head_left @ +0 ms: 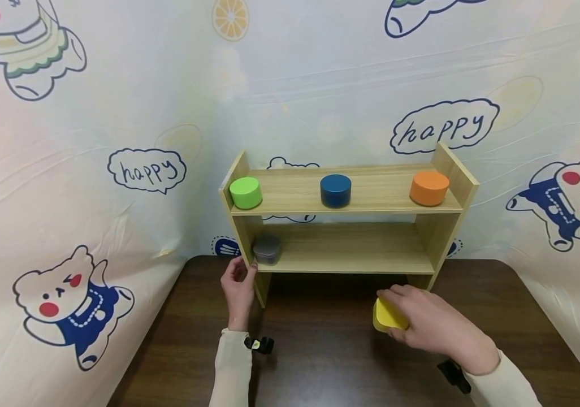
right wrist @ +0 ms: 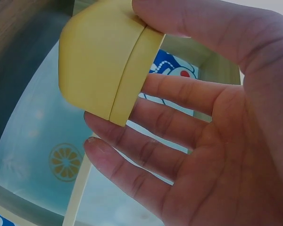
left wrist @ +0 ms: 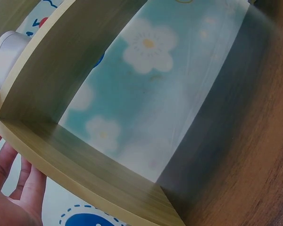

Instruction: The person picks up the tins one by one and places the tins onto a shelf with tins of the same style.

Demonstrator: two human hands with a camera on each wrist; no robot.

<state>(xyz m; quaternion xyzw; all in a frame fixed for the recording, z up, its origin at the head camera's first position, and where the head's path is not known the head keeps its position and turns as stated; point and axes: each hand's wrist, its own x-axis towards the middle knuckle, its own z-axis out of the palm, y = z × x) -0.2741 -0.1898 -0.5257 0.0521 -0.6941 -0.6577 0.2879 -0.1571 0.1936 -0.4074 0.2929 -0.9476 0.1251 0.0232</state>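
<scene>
In the head view, my right hand holds a yellow lidded tin over the table, in front of the two-tier wooden shelf. The right wrist view shows the thumb on one side of the yellow tin and fingers on the other. At the shelf's lower left, my left hand grips the side panel, thumb at the front edge and fingers on the outer side. Just beside that thumb, a grey tin stands at the lower tier's left end.
Along the upper tier stand a green round tin at left, a blue one mid-shelf and an orange one at right. The shelf stands on a dark brown table, before a printed cloth backdrop.
</scene>
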